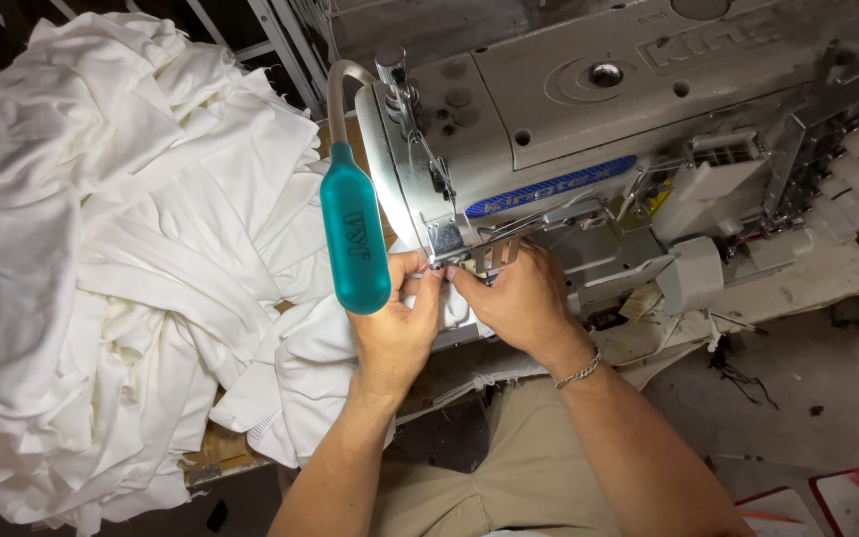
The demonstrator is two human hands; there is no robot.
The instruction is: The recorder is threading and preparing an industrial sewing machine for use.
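Note:
Both my hands hold a piece of white fabric under the presser foot of a grey industrial sewing machine. My left hand pinches the cloth on the left side of the needle area. My right hand, with a silver chain bracelet at the wrist, grips the cloth on the right, fingertips close to the foot. The two hands' fingers nearly touch. Part of my left hand's fingers is hidden behind a teal lamp head on a gooseneck.
A large pile of white fabric pieces covers the table to the left. The machine's bed and side attachments stretch to the right. My lap in beige trousers is below. A concrete floor with red-edged objects lies at lower right.

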